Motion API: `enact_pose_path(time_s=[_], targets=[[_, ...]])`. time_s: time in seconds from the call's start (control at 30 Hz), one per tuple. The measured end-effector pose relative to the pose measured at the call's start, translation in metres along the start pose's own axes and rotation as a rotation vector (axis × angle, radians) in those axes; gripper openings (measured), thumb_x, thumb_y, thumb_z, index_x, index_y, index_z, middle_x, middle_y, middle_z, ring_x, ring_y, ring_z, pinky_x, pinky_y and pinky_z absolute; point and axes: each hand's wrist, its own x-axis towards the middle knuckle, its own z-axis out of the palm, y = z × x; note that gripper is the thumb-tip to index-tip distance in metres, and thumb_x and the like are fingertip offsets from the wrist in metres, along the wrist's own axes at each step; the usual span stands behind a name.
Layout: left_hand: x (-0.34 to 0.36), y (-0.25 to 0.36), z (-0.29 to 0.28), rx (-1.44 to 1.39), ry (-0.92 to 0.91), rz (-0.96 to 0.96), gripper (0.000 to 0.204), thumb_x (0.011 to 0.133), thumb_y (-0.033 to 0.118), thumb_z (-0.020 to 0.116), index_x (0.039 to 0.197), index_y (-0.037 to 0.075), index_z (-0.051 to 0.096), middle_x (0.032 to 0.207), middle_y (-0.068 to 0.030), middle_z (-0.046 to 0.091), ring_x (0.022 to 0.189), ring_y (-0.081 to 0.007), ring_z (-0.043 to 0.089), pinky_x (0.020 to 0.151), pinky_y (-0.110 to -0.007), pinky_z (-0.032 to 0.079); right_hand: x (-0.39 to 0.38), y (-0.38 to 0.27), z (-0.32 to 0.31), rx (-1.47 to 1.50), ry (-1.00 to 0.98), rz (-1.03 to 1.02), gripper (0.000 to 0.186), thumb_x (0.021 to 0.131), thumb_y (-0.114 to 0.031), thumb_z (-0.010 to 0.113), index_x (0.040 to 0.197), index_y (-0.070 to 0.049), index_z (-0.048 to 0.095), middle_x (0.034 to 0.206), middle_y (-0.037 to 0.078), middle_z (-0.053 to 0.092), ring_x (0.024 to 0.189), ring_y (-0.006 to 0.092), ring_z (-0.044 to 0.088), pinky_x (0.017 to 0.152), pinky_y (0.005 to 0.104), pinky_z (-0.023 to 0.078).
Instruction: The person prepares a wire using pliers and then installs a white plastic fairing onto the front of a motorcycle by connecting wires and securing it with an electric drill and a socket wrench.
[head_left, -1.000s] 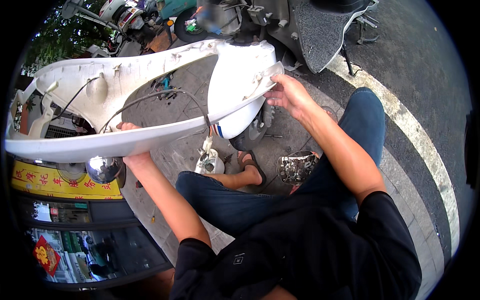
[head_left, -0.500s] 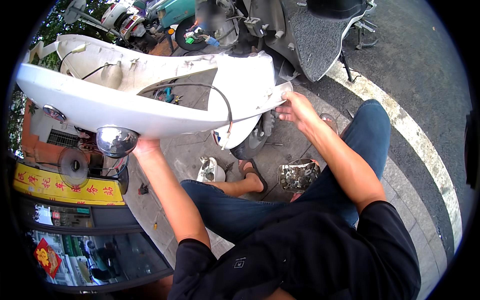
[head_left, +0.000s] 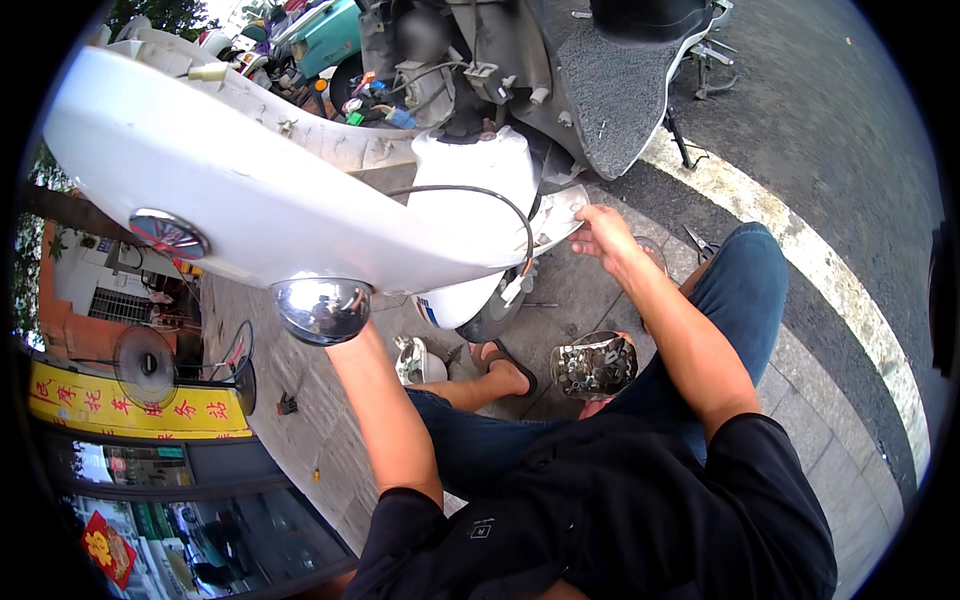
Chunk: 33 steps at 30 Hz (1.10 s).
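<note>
A large white scooter body panel [head_left: 250, 180] with a round badge [head_left: 170, 234] and a chrome dome [head_left: 322, 308] spans the left and middle, lifted above the ground. Beneath it, beside the dome, my left hand [head_left: 352, 343] supports the panel; its fingers are hidden behind it. At the panel's narrow right end, my right hand [head_left: 602, 234] pinches the edge between thumb and fingers. A black cable [head_left: 478, 190] loops across the panel and ends in a pale connector [head_left: 513, 289].
Ahead stands the stripped scooter with its grey textured footboard [head_left: 615, 95] and loose coloured connectors [head_left: 398, 117]. Its white fender [head_left: 455, 308] lies below the panel. Between my legs is a tray of screws [head_left: 595, 368], beside a white round part [head_left: 425, 366]. Pliers [head_left: 700, 241] lie right.
The panel has tilted and come closer, with its left part swung nearer and the chrome dome shifted right and down. My left hand moved right with it; my right hand kept its hold.
</note>
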Motion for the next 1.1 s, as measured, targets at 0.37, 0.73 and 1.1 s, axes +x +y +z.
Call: enact_pose_path(time_s=[0.37,0.73,1.1], targets=[[-0.023,-0.086,0.005,0.218,-0.46,-0.019,0.048,0.105,0.035,0.041,0.137,0.002,0.055,0.134,-0.0167,0.061,0.124,-0.03,0.06,0.098,-0.049,0.057,0.053,0.027,-0.027,0.057,0.114,0.047,0.028,0.092,-0.02,0.06,0.112,-0.002,0.063,0.097,0.01,0.07,0.081,0.0207,0.068,0.065,0.0353,0.058],[-0.018,-0.148,0.01,-0.017,0.255,-0.086,0.052,0.108,0.044,0.037,0.139,0.007,0.057,0.141,-0.0097,0.062,0.13,-0.0306,0.056,0.115,-0.049,0.041,0.092,0.037,-0.079,-0.048,0.294,0.08,0.029,0.098,-0.036,0.056,0.104,-0.008,0.062,0.078,0.005,0.064,0.067,0.0218,0.067,0.06,0.036,0.06],[-0.053,-0.124,-0.009,0.021,0.381,-0.113,0.051,0.107,0.044,0.04,0.137,0.009,0.06,0.137,-0.0095,0.064,0.125,-0.029,0.06,0.109,-0.046,0.046,-0.027,-0.055,-0.018,-0.482,0.04,-0.405,0.025,0.101,-0.015,0.057,0.119,0.0,0.065,0.088,0.004,0.066,0.075,0.0097,0.058,0.069,0.025,0.048]])
